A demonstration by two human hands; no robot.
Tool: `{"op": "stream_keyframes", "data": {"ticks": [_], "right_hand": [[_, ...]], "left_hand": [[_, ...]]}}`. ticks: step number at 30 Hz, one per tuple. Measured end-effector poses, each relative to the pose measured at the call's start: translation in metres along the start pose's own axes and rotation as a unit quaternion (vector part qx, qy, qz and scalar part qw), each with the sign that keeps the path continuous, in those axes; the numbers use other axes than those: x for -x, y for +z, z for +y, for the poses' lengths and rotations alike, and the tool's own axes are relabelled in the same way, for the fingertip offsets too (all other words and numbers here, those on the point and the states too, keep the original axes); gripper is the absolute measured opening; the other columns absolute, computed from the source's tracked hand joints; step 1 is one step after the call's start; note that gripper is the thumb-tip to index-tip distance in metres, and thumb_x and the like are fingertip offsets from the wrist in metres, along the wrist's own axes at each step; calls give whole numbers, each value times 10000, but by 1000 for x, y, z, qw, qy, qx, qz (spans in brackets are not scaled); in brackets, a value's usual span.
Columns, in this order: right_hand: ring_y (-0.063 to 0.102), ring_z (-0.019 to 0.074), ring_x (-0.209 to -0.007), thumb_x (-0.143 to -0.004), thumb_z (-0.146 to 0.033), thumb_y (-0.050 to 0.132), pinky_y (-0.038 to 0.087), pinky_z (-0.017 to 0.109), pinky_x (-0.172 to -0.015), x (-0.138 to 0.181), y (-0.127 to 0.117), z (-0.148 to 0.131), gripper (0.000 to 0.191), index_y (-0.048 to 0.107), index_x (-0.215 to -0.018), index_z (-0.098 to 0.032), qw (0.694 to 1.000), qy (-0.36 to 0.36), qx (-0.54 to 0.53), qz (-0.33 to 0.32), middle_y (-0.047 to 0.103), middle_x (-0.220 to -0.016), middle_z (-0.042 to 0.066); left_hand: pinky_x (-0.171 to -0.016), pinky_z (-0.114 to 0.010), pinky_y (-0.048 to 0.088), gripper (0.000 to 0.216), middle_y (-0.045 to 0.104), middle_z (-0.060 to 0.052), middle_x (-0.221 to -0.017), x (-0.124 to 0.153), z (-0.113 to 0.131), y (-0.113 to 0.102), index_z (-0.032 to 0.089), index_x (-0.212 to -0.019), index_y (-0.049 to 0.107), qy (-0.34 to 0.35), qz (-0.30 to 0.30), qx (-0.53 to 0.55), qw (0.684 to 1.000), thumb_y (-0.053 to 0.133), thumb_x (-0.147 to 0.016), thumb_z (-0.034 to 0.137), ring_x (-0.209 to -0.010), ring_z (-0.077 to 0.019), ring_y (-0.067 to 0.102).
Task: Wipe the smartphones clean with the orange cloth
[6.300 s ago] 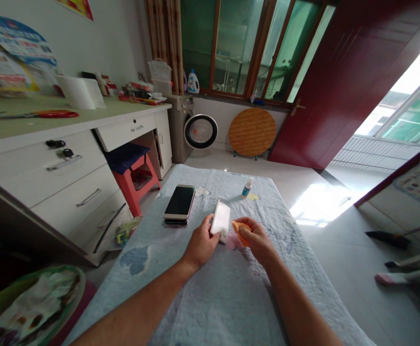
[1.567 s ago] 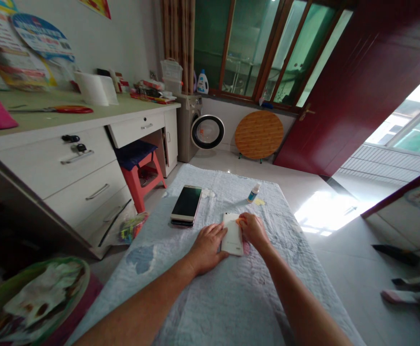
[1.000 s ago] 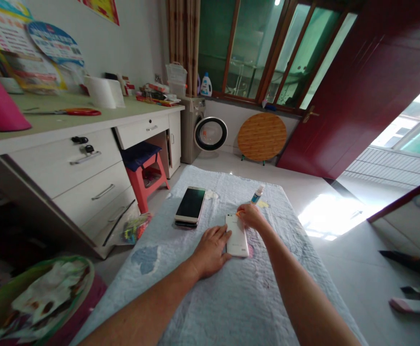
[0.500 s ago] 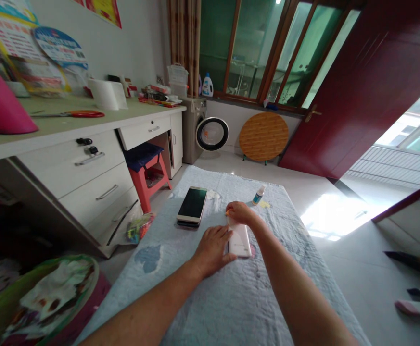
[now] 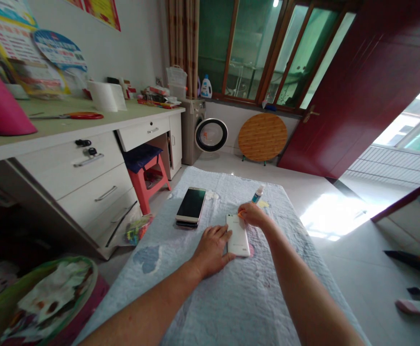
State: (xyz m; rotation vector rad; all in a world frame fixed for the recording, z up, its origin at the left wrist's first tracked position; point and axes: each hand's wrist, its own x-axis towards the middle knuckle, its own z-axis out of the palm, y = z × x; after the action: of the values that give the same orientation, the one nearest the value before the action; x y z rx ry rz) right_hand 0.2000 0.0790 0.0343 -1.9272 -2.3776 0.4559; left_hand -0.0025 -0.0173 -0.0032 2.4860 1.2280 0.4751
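A white phone (image 5: 237, 235) lies face down on the pale blue quilted cloth (image 5: 231, 298). My left hand (image 5: 211, 247) rests flat beside it, fingers stretched against its left edge. My right hand (image 5: 253, 215) is closed on a small orange cloth (image 5: 240, 212) at the phone's far right corner. A second phone (image 5: 191, 206) with a dark screen lies to the left, stacked on another device. A small bottle (image 5: 257, 194) with a blue label stands just beyond my right hand.
A white desk with drawers (image 5: 87, 163) runs along the left, with a red stool (image 5: 145, 173) under it. A bin of rubbish (image 5: 44, 302) sits at the lower left. A round wooden tabletop (image 5: 262, 137) and a washing machine (image 5: 204, 132) stand by the far wall.
My right hand with the orange cloth has slid from the phone's top left edge to its top right corner. The left hand has stayed against the phone, which lay in it upright several seconds ago.
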Motion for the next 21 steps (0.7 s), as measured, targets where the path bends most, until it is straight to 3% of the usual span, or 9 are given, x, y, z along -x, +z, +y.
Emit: {"op": "stream_keyframes", "data": {"ticks": [12,16,21], "right_hand": [[659,180,-921,-798,-142,555,435,213,-762,-26,11,-51,245,754,-934,-187,999,-36,24,-24,735,-985,74],[657,173,-903,-816,-135,535,430,210,-744,-21,8,-43,256,746,-954,-175,999,-26,18,-15,730,-995,78],[645,161,-839,-813,-92,493,415,209,-708,-5,6,-12,276,734,-938,-145,1000,6,10,15,727,-934,79]], "left_hand": [[-1104,-458,267,604,468,-89,-1435,1,-1,3,199,-1327,464,7,11,0,1000,646,-803,440,-1299,-290,407],[-1101,-458,273,597,487,-87,-1418,2,0,1,214,-1323,477,0,12,7,1000,641,-801,452,-1290,-293,421],[-1090,-444,294,620,496,-104,-1409,1,1,-1,198,-1316,505,-7,18,10,1000,650,-787,487,-1272,-296,440]]}}
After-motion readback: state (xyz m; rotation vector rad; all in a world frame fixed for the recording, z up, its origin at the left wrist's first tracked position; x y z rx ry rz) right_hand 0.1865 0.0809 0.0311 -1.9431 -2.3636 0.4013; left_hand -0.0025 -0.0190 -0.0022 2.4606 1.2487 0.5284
